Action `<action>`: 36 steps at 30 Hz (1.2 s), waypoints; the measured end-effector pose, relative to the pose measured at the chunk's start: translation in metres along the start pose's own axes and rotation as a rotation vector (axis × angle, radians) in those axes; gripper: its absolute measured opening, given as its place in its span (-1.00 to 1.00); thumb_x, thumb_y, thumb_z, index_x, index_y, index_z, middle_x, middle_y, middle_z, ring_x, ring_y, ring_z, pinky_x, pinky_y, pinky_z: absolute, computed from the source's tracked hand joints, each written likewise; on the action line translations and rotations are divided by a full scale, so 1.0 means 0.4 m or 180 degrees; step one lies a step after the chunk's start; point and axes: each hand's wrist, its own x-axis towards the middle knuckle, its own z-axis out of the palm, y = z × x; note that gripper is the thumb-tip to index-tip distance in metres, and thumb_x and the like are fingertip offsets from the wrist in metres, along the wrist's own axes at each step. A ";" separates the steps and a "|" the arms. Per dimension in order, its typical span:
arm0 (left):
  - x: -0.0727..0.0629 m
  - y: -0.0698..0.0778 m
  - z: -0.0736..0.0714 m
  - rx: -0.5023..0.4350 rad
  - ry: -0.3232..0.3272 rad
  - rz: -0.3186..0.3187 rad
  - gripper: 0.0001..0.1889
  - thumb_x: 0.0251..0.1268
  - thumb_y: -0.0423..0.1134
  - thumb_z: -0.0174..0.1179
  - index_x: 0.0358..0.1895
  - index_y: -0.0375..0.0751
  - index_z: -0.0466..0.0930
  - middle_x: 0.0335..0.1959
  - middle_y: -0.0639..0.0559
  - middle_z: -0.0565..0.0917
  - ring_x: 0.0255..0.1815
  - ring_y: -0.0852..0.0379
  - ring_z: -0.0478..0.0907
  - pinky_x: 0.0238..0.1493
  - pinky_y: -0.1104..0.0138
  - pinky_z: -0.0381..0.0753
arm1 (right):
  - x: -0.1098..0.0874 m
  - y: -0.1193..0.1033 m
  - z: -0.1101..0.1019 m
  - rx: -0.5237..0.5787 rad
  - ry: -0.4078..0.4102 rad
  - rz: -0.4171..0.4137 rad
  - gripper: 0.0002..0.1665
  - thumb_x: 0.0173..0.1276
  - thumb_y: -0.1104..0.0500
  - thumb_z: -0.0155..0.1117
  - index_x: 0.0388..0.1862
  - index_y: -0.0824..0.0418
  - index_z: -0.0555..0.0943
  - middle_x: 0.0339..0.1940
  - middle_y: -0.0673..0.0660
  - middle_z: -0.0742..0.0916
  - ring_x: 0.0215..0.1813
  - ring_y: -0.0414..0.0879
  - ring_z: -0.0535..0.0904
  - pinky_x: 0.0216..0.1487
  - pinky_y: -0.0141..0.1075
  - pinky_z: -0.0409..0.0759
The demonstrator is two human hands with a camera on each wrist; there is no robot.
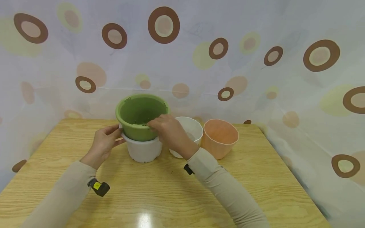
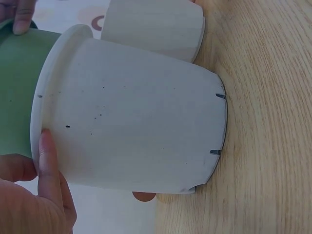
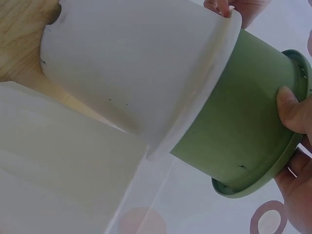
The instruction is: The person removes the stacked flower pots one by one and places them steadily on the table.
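Observation:
A green flowerpot (image 1: 137,132) sits partly inside a white flowerpot (image 1: 144,151) on the table, its upper part standing above the white rim. My right hand (image 1: 172,132) grips the green pot's rim on the near right side. In the right wrist view the thumb (image 3: 288,109) presses the outer wall, with other fingers around the rim. On the left, my left hand (image 1: 103,142) holds the white pot's rim. One of its fingers (image 2: 48,163) lies against the outside just under that rim in the left wrist view. The green pot's lower part is hidden inside the white one.
A second white pot (image 1: 189,126), partly behind my right hand, stands right of the stacked pair. Beside it is an orange pot (image 1: 218,142), slightly tilted. The wooden table (image 1: 159,193) meets a patterned cloth backdrop (image 1: 188,72) at the back.

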 end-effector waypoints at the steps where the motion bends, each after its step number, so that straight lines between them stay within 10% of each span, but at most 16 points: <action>1: 0.000 0.001 0.000 0.0007 0.0001 -0.0009 -0.47 0.52 -0.24 -0.09 0.43 -0.41 0.13 0.40 -0.28 0.21 -0.15 0.43 0.53 0.04 0.45 0.65 | 0.002 0.000 -0.003 -0.0003 -0.0003 0.0001 -0.82 0.22 0.39 0.33 -0.22 0.20 0.71 -0.29 0.04 0.78 -0.26 -0.06 0.62 -0.21 -0.30 0.62; 36: 0.001 0.000 0.000 0.0047 0.0012 -0.0039 -0.47 0.52 -0.25 -0.10 0.44 -0.42 0.12 0.40 -0.30 0.22 -0.14 0.42 0.52 0.03 0.44 0.65 | 0.027 0.009 -0.090 0.0126 0.0157 0.0017 -0.83 0.24 0.38 0.32 -0.20 0.23 0.71 -0.28 0.05 0.77 -0.21 -0.05 0.62 -0.12 -0.24 0.60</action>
